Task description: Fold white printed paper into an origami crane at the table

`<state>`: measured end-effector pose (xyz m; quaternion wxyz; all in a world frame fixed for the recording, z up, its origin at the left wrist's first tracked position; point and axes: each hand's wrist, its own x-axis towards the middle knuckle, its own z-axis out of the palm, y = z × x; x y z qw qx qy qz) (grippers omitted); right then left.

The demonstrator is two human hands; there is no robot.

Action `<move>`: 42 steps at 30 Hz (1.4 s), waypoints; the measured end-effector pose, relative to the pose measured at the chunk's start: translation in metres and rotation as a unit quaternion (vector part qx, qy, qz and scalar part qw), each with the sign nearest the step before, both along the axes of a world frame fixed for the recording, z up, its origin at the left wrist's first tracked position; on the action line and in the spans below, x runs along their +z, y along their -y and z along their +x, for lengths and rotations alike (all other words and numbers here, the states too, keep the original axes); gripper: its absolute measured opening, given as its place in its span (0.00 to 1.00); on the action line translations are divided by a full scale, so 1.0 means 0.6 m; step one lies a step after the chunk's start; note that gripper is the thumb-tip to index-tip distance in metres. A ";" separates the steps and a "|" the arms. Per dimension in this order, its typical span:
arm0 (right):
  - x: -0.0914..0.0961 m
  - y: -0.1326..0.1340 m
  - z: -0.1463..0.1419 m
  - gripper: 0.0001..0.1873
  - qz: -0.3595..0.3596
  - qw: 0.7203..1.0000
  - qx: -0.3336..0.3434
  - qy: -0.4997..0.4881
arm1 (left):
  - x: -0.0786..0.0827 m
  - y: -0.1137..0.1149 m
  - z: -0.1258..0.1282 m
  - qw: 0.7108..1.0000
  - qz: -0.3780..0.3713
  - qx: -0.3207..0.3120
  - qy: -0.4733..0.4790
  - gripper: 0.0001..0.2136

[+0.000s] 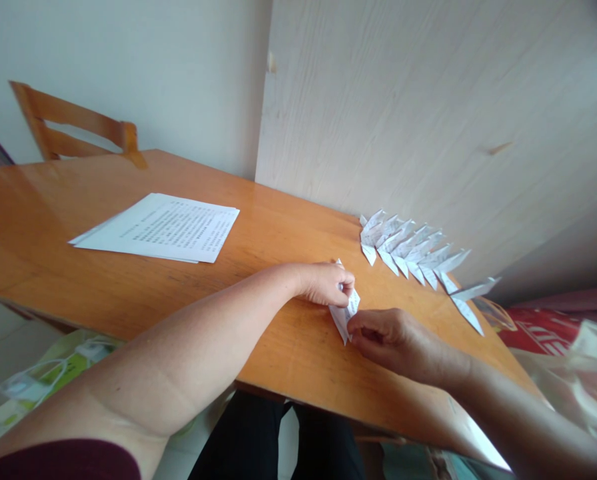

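The person's left hand (327, 283) grasps the upper part of a small, narrow folded piece of white printed paper (342, 320), with the fingers curled down over it. The right hand (401, 343) pinches the same piece at its lower right edge between thumb and fingertips; its other fingers are curled in. The piece lies between the two hands, under the left hand's fingers and just beyond the right hand's fingertips, low over the orange-brown wooden desk (278, 230), near its front edge. Its lower end narrows to a point towards the person; its upper tip shows beyond the left hand.

Beyond the right hand, a row of V-shaped folded white paper pieces (403, 248) runs along the back of the desk, closely nested one against the next. At the row's right end, one more V-shaped white paper piece (464, 313) sits a little apart from the tight group. Well to the left of the hands lies a loose stack of flat white printed sheets (171, 228), its edges slightly out of line.

Behind the desk stand a pale wood-grain panel (378, 100) and, at the far left, an orange-brown wooden chair (78, 113). A red bag with white markings (541, 330) is beside the desk's right end.
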<state>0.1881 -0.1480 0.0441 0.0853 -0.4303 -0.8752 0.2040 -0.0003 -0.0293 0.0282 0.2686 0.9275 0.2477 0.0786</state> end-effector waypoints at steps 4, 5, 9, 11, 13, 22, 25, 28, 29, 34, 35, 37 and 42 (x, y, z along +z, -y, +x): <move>0.012 0.004 -0.006 0.07 0.030 0.999 0.007 0.033 | 0.005 0.002 -0.003 1.000 -0.005 0.010 -0.016 0.13; 0.015 0.005 -0.007 0.08 0.041 0.998 0.011 0.044 | 0.005 0.002 -0.004 1.000 -0.009 0.011 -0.019 0.14; 0.024 0.011 -0.012 0.11 0.070 0.995 0.027 0.063 | 0.006 0.004 -0.006 0.999 -0.017 0.020 -0.025 0.17; 0.029 0.017 -0.015 0.12 0.065 0.996 0.032 0.055 | 0.006 0.005 -0.007 0.999 -0.015 0.021 -0.027 0.17; 0.034 0.024 -0.018 0.11 0.046 0.998 0.033 0.035 | 0.006 0.005 -0.008 0.999 -0.012 0.017 -0.028 0.18; 0.014 0.034 0.005 0.13 0.142 0.985 -0.087 -0.034 | 0.007 0.004 -0.009 0.999 0.003 -0.002 -0.038 0.17; -0.004 0.043 0.007 0.18 0.165 0.984 -0.068 -0.002 | 0.008 0.004 -0.010 0.999 0.004 -0.002 -0.040 0.17; -0.018 0.059 -0.001 0.22 0.164 0.984 -0.072 0.019 | 0.009 0.004 -0.011 0.999 0.001 -0.003 -0.046 0.18; -0.022 0.064 -0.004 0.23 0.164 0.983 -0.077 0.021 | 0.010 0.003 -0.012 0.999 0.000 -0.005 -0.048 0.18; -0.039 0.081 -0.018 0.26 0.180 0.980 -0.087 0.013 | 0.011 0.002 -0.013 0.999 0.003 -0.014 -0.050 0.18; -0.041 0.083 -0.021 0.26 0.183 0.979 -0.088 0.013 | 0.012 0.003 -0.014 0.999 0.004 -0.014 -0.050 0.18; -0.044 0.086 -0.026 0.26 0.192 0.977 -0.091 0.016 | 0.012 0.003 -0.014 0.999 0.001 -0.010 -0.050 0.19; -0.047 0.090 -0.035 0.26 0.209 0.972 -0.102 0.035 | 0.009 0.004 -0.014 0.999 0.001 0.004 -0.038 0.21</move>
